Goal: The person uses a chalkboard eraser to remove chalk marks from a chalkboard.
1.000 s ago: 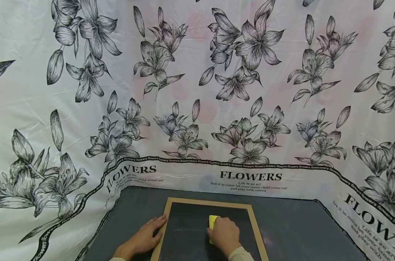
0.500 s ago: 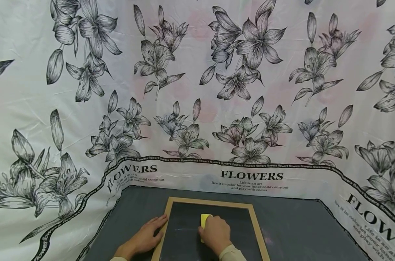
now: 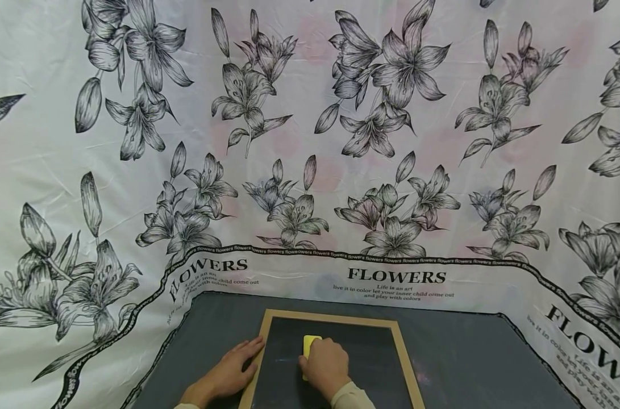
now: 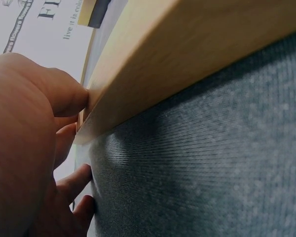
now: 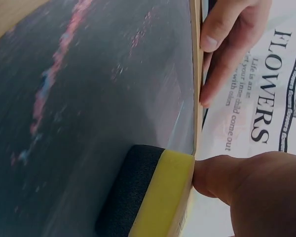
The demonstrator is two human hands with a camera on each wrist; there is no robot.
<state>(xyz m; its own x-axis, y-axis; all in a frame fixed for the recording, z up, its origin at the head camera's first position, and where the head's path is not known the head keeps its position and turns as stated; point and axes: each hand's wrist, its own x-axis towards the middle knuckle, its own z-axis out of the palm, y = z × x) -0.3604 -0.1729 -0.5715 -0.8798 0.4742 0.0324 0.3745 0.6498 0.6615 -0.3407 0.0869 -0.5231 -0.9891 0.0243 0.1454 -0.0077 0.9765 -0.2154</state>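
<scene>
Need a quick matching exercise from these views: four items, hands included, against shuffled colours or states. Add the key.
Column 1
1. eraser
2. left hand
3. wooden frame
4. right hand

Column 2
A. touching the left side of the wooden frame
B. gripping the eraser
C. light tan, bordering the dark board
D. yellow and black

Pairs: 1-D, 2-A, 3-C, 4-B
</scene>
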